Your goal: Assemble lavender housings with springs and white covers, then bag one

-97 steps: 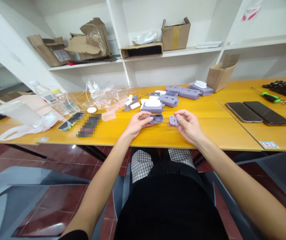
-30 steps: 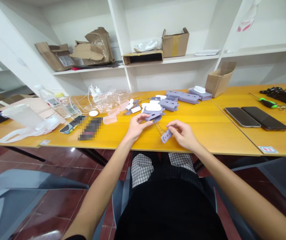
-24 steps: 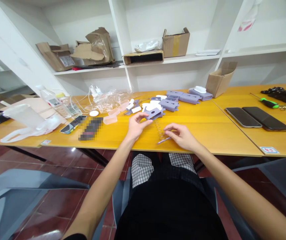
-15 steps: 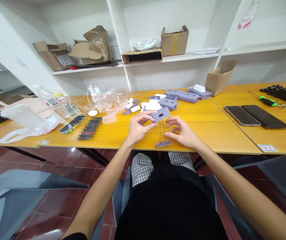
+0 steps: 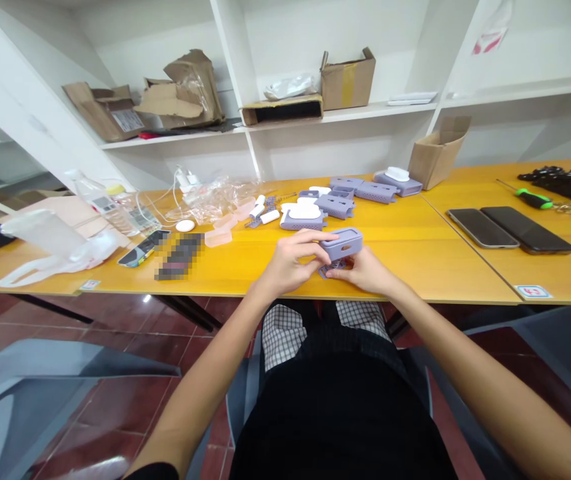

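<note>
Faces open white shelves [image 5: 285, 147], seated at a long yellow counter [image 5: 455, 260]. Finds on the shelves a taped cardboard box [image 5: 348, 83], with contents hidden from this angle, and just beside it a low box [image 5: 281, 110], open toward the front and dark inside, with a clear bag [image 5: 290, 87] on top. Finds toward the back of the counter a tall carton [image 5: 438, 157], open at the top, with the inside hidden too. Holds both hands close together near the front edge. Bends the right hand [image 5: 365, 270] half closed, behind and below the right end of a purple case [image 5: 344, 245], with fingertips partly covered; cannot tell of any firm grip there. Grips the left end of the case with the left hand [image 5: 292, 263], fingers curled over top and front. Holds the case above the counter, to the right of the left fingertips, long axis running left to right. Has just below it a slotted plate [image 5: 323, 272], next to the right thumb, and a thin wire spring [image 5: 336, 264] between plate and case, mostly hidden.
</note>
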Tool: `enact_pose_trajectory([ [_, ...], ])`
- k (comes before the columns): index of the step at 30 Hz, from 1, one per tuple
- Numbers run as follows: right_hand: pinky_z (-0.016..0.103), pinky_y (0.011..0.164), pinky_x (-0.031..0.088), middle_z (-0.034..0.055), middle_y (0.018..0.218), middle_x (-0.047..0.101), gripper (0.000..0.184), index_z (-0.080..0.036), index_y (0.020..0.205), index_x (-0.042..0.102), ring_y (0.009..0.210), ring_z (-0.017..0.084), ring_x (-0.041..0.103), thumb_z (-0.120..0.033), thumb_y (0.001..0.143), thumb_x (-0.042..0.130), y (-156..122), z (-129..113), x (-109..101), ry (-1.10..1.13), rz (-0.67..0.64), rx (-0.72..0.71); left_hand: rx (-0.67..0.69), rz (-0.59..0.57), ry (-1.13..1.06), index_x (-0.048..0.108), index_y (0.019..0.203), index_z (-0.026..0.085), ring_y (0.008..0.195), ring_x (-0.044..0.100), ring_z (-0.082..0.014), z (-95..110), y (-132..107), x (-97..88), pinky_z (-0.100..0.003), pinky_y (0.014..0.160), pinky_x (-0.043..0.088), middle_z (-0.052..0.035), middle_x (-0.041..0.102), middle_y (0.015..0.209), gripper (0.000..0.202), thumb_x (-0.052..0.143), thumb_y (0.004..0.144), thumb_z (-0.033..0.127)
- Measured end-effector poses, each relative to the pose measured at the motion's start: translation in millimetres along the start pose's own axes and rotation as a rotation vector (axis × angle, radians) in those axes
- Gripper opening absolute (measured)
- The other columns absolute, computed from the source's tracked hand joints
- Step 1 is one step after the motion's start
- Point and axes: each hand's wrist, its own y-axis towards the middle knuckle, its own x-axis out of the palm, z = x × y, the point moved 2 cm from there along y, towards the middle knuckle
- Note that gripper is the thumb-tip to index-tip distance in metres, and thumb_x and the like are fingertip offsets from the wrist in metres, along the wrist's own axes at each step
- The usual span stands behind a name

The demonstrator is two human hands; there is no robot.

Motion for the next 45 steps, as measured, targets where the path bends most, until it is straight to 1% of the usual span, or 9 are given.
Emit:
enact_pose_trajectory([
  [6,0.058,0.115,0.051,0.0098,0.138,0.071,0.065,-0.027,0.132,0.067,0.126,0.031,0.068,-0.038,0.074,0.093,0,-6,-15,0.071,-0.005,-0.012,-0.026,0.042,-0.019,0.079,0.073,0.028,0.121,0.069,-0.0285,-3,1,-5.6,-0.055,0.111,0.052,-0.0051,0.079,0.124,0.023,0.071,0.090,0.015],
  [10,0.057,0.119,0.049,0.0104,0.149,0.064,0.095,-0.035,0.155,0.046,0.138,0.032,0.061,-0.045,0.074,0.094,0,-24,-27,0.184,0.098,-0.083,-0.074,0.041,-0.047,0.079,0.071,0.028,0.120,0.069,-0.0293,-4,1,-4.0,-0.057,0.112,0.052,-0.0041,0.079,0.125,0.021,0.073,0.089,0.019],
  [16,0.044,0.092,0.063,0.0075,0.118,0.076,0.042,-0.029,0.118,0.071,0.107,0.027,0.074,-0.050,0.085,0.085,1,-44,-35,0.176,0.200,-0.137,-0.073,0.036,-0.086,0.081,0.081,0.028,0.131,0.064,-0.0301,-1,-2,13.0,-0.056,0.113,0.052,-0.0048,0.069,0.142,0.017,0.072,0.093,0.022],
  [20,0.043,0.085,0.062,0.0062,0.107,0.077,0.031,-0.026,0.106,0.073,0.098,0.025,0.074,-0.044,0.084,0.085,3,-33,-48,0.098,0.346,-0.125,-0.052,0.114,-0.006,0.080,0.099,0.029,0.144,0.055,-0.0324,-7,-1,7.8,-0.058,0.118,0.047,-0.0047,0.055,0.158,0.012,0.074,0.091,0.021],
  [24,0.041,0.077,0.061,0.0044,0.099,0.075,0.024,-0.026,0.099,0.073,0.090,0.023,0.071,-0.040,0.083,0.084,3,-19,-65,-0.073,0.478,-0.136,-0.131,0.225,0.087,0.071,0.123,0.027,0.145,0.051,-0.0345,-45,12,-17.2,-0.054,0.118,0.044,-0.0103,0.058,0.153,0.041,0.081,0.083,0.024],
  [29,0.040,0.072,0.060,0.0065,0.104,0.075,0.020,-0.028,0.104,0.076,0.095,0.026,0.070,-0.038,0.087,0.078,3,-17,-69,-0.230,0.489,-0.209,-0.252,0.167,0.122,0.052,0.149,0.028,0.149,0.046,-0.0387,-124,33,-39.0,-0.058,0.123,0.034,-0.0149,0.053,0.158,0.090,0.088,0.067,0.019],
  [33,0.041,0.073,0.059,0.0083,0.115,0.077,0.032,-0.027,0.120,0.072,0.098,0.027,0.072,-0.038,0.089,0.074,3,-10,-67,-0.287,0.540,-0.149,-0.305,0.142,0.090,0.041,0.158,0.023,0.154,0.040,-0.0408,-165,32,-39.0,-0.057,0.127,0.028,-0.0205,0.044,0.164,0.105,0.091,0.066,0.024],
  [40,0.038,0.067,0.052,0.0047,0.090,0.075,0.033,-0.024,0.116,0.071,0.069,0.020,0.064,-0.044,0.089,0.072,-2,19,-82,-0.352,0.694,0.040,-0.412,0.076,0.144,0.048,0.155,0.017,0.148,0.047,-0.0438,-182,24,-37.6,-0.059,0.125,0.029,-0.0238,0.051,0.158,0.105,0.095,0.062,0.036],
  [45,0.032,0.056,0.049,-0.0008,0.076,0.067,0.038,-0.025,0.111,0.069,0.056,0.016,0.057,-0.055,0.088,0.073,-1,45,-94,-0.113,0.757,0.139,-0.405,0.021,0.177,0.058,0.147,0.019,0.141,0.053,-0.0412,-181,26,-40.1,-0.057,0.125,0.030,-0.0191,0.065,0.143,0.099,0.097,0.058,0.040],
])
